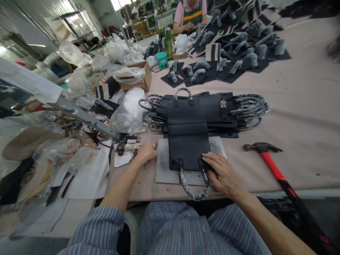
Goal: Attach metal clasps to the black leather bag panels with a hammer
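Observation:
A black handbag panel (188,147) lies unfolded in front of me, its near end over a grey board (163,166). Its plastic-wrapped handle (195,196) loops toward my lap. My right hand (223,171) rests on the panel's near right corner, fingers stretched out beside the handle's base. Left of the board, my left hand (146,153) is closed around a thin dark tool (155,146), mostly hidden by the fingers. Behind the panel lies a stack of similar black bag pieces (220,118) with wrapped handles sticking out on both sides.
A claw hammer (273,168) with a red and black handle lies at right, reaching past the table edge. Plastic bags (130,109), small tools (123,143) and a cardboard box (145,78) crowd the left. Farther back are handled pieces (202,71), a green bottle (168,44) and a co-worker (190,17).

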### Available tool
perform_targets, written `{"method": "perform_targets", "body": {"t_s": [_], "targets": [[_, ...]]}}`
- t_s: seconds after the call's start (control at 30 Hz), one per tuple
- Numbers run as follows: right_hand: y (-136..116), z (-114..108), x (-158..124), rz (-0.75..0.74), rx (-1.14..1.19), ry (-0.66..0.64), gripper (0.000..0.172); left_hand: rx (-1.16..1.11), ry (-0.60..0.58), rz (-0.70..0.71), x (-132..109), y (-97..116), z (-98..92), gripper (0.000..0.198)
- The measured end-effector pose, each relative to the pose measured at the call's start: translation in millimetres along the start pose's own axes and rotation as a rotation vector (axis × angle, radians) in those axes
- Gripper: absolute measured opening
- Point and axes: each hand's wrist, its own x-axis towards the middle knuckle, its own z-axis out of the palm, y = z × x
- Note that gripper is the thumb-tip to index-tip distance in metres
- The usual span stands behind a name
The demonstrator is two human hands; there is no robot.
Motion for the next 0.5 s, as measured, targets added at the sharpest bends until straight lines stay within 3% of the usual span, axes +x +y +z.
{"method": "perform_targets", "body": {"t_s": [0.1,0.23,0.37,0.5], "targets": [[-1,-1,1,0.027,0.010,-0.002,0.049,-0.216,-0.057,-0.007,-5,-5,-12.3,0.018],[-4,-4,2,0.047,0.020,-0.002,0.048,-0.855,-0.025,0.104,-31,8,-15.0,0.021],[-6,-7,4,0.063,0.033,0.003,0.048,-1.127,-0.087,0.300,-61,48,19.7,0.030],[-7,-8,5,0.071,0.034,-0.004,0.048,-0.960,-0.042,0.498,-71,73,61.3,0.018]]}}
